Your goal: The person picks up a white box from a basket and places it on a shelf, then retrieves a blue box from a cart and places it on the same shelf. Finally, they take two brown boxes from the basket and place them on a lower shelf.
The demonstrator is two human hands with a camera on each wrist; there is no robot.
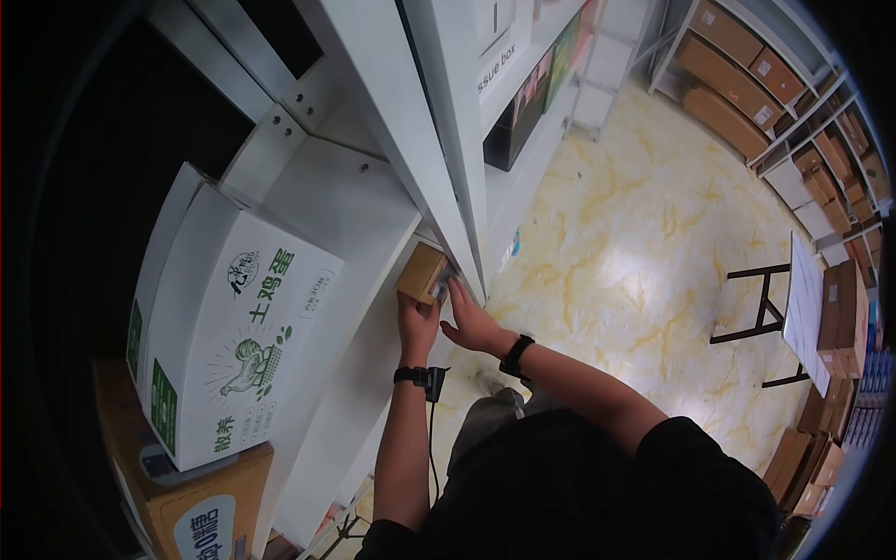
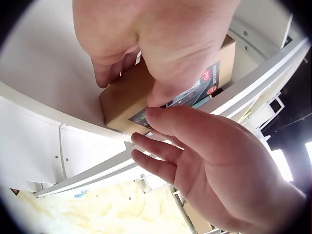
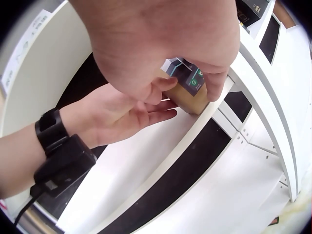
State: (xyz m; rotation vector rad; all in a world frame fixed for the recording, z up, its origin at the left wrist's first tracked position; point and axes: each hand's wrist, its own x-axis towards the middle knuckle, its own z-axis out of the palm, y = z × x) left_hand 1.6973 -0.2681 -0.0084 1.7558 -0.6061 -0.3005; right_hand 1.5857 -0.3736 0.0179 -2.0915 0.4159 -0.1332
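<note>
A small brown cardboard box [image 1: 420, 273] with a dark printed label reading "POWER BANK" is at the edge of a white shelf [image 2: 48, 73], beside the upright post. My left hand [image 1: 416, 327] grips it, the thumb on the label side and the fingers around the opposite side in the left wrist view. My right hand [image 1: 474, 322] is at the labelled front, its fingers mostly straight and the fingertips right at the box. In the right wrist view, the box [image 3: 192, 100] is partly hidden behind my right hand [image 3: 165, 39].
A white egg carton [image 1: 252, 345] with green print sits on a brown carton [image 1: 224, 495] to the left. White shelf posts [image 1: 401, 121] rise close beside my hands. A folding table [image 1: 803, 308] and racks of cardboard boxes [image 1: 728, 84] stand across the marbled floor.
</note>
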